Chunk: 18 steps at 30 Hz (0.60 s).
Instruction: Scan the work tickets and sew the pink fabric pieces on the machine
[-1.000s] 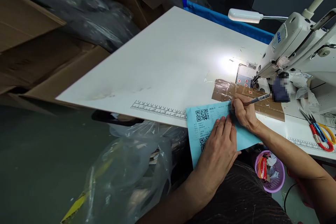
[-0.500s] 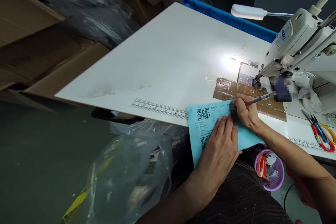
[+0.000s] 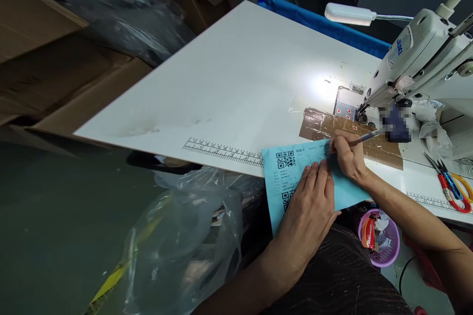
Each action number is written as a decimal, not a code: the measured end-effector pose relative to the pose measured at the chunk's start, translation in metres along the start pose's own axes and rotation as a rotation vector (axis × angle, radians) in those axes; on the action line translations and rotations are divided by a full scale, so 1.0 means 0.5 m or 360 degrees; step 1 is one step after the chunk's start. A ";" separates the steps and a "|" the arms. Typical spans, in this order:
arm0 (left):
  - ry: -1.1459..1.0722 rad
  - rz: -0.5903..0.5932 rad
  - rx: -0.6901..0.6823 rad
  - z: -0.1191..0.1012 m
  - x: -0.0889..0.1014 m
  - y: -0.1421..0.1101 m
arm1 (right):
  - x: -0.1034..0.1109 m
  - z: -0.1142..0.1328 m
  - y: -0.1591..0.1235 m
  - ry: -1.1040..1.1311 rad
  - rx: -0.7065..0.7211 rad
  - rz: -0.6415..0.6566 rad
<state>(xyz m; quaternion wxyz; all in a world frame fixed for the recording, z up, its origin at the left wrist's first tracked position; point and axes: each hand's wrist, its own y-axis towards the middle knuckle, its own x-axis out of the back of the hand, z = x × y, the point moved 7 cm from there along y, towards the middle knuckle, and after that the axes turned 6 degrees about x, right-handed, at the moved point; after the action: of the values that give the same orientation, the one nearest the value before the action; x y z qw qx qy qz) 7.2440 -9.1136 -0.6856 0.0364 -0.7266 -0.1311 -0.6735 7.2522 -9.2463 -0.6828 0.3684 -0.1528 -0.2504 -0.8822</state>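
A light blue printed sheet [image 3: 274,173] with QR codes lies over the front edge of the white table, its lower part hanging past the edge. My left hand [image 3: 311,203] rests flat on the sheet, fingers stretched out. In my right hand [image 3: 348,158] a pen [image 3: 365,137] is gripped, its upper end slanting to the right. The pen's tip is hidden by my fingers, near the upper right part of the sheet. Brown tape [image 3: 320,123] covers the tabletop just behind the sheet.
A sewing machine [image 3: 414,54] with a lit lamp [image 3: 350,14] stands at the right of the white table [image 3: 229,74]. Scissors and snips [image 3: 451,187] lie at the right edge. Below are a pink basket [image 3: 388,258] and a clear plastic bag [image 3: 162,251]. Cardboard boxes [image 3: 92,78] stand left.
My right hand and the pen have shifted slightly to the right over the sheet. My left hand stays in place on the sheet.
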 end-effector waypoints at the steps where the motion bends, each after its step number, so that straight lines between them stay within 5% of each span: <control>1: -0.0003 0.0002 -0.0004 0.000 0.000 0.000 | 0.005 0.002 0.001 0.0067 0.0005 -0.0054; 18: -0.0020 -0.0055 -0.0006 0.001 -0.001 0.000 | 0.000 0.005 0.001 0.0169 0.0020 -0.0057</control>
<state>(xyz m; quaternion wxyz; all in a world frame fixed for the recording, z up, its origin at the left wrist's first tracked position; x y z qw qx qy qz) 7.2443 -9.1135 -0.6862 0.0226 -0.7285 -0.1427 -0.6697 7.2528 -9.2453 -0.6807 0.3665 -0.0988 -0.2388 -0.8938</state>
